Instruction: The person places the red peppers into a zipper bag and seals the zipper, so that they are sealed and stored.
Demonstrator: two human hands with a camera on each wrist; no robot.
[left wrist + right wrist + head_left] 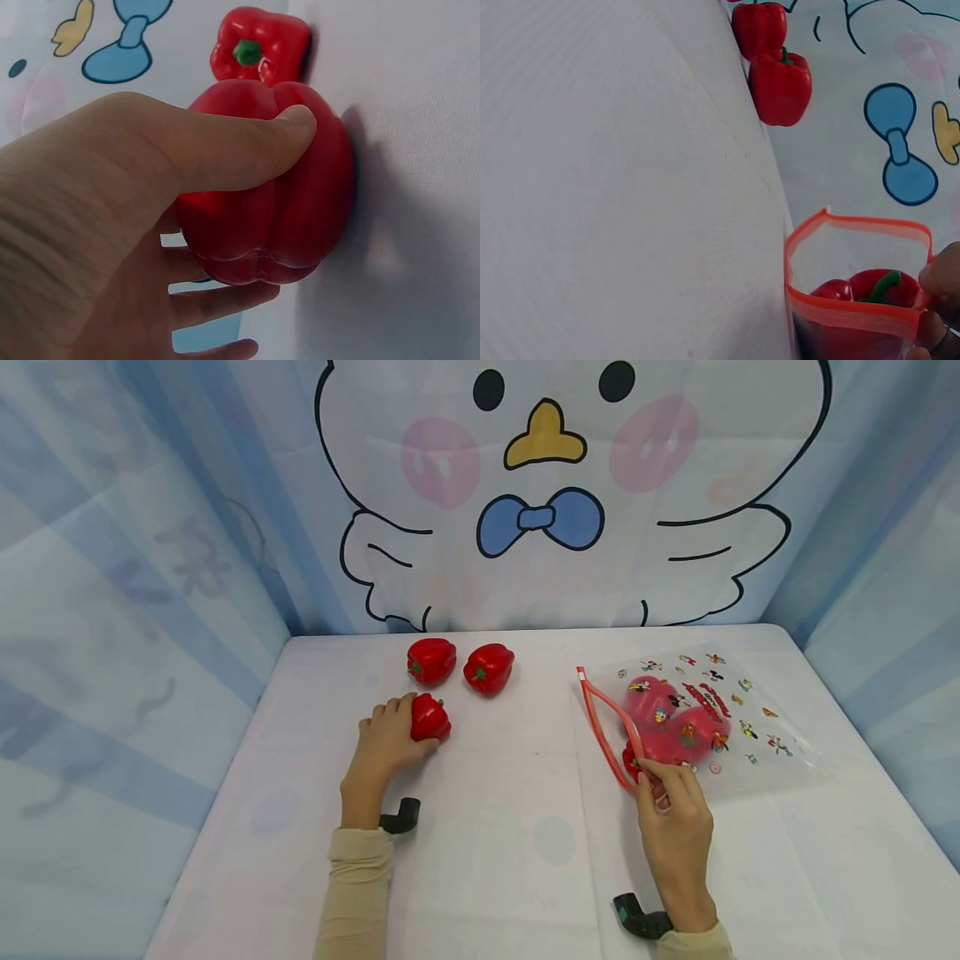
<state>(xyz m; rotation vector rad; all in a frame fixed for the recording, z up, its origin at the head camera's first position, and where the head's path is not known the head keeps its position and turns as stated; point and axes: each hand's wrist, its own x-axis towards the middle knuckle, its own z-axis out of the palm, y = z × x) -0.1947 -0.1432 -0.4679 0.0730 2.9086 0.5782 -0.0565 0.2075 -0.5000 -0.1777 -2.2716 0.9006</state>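
Note:
My left hand (pixel 386 739) holds a red bell pepper (pixel 431 718) on the table. In the left wrist view its thumb lies across the glossy pepper (pixel 300 195), with the fingers around the far side. Just beyond it, two more red bell peppers, one on the left (pixel 432 661) and one on the right (pixel 489 669), lie on the cloth. My right hand (pixel 675 827) pinches the near end of the red-rimmed mouth of a clear zip bag (pixel 750 693). The mouth stands parted, and several red peppers (pixel 885 289) lie inside, partly hidden by the printed plastic.
A white cloth covers the table (pixel 510 827). Behind it hangs a curtain (pixel 540 585) with a cartoon figure, and more pale blue cloth (pixel 135 652) closes off the sides. A black wrist mount (pixel 401 817) sits by each wrist.

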